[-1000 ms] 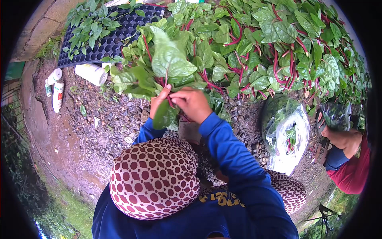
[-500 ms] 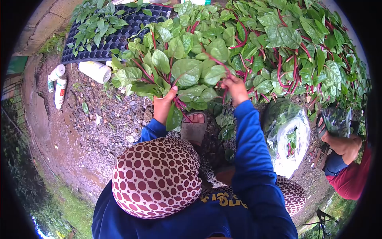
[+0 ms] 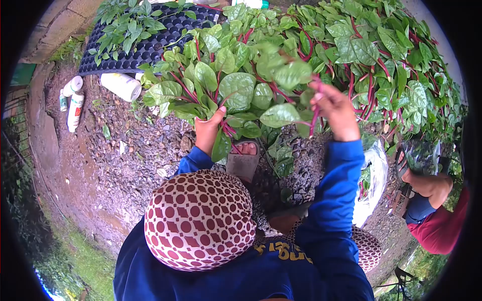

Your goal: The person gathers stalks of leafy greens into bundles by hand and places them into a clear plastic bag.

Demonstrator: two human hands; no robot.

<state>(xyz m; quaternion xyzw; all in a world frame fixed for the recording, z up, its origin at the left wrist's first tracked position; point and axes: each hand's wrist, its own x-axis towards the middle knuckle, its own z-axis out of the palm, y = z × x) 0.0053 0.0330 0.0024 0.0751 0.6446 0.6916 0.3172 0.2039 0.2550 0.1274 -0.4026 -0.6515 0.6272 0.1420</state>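
My left hand (image 3: 208, 133) is closed around the stems of a bunch of Malabar spinach (image 3: 237, 91), with broad green leaves fanning out above the thumb and red stem ends poking out below. To the right, my right hand (image 3: 341, 115) pinches a single Malabar spinach stem (image 3: 315, 121). That stem is red, and its leaves, partly blurred, stick out to the left toward the bunch. Behind both hands lies a large heap of Malabar spinach (image 3: 369, 52), its red stems tangled among the leaves.
A black seedling tray (image 3: 186, 25) with a leafy plant stands at the back left, white bottles (image 3: 120, 87) beside it. A clear plastic bag (image 3: 374, 180) holding greens sits on the gravel at right. Another person's leg (image 3: 429, 185) shows farther right. My sandalled foot (image 3: 243, 155) is below the bunch.
My right hand has moved right, away from the bunch, carrying the leafy stem, and now covers part of the plastic bag. My left hand keeps its hold almost in place.
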